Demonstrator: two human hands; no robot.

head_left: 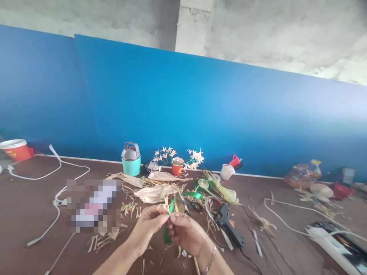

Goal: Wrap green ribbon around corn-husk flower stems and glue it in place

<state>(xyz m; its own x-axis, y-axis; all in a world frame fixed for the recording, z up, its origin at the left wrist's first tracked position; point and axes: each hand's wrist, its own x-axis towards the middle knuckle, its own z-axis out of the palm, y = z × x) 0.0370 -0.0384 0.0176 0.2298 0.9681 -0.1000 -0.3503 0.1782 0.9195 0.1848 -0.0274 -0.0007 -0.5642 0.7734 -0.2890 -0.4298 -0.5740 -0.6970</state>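
My left hand (151, 225) and my right hand (186, 233) meet at the middle front of the table, fingertips nearly touching. Both are closed in a pinch on a green ribbon (192, 194), which loops up behind the fingers and hangs below them. A small pale flower (165, 203) made of dried husk shows just above my left fingertips; its lower part is hidden by the fingers. Right of my hands lies a black glue gun (229, 225). Behind them are dried corn husks (156, 193) and a green ribbon roll (203, 184).
An orange-red paper cup (177, 167) with husk flowers stands at the back beside a turquoise container (131, 164). White cables (43, 178) run along the left. A power strip (335, 248) lies at right front. Husk scraps (106, 238) litter the brown table (25, 206). A blue panel (183, 103) rises behind.
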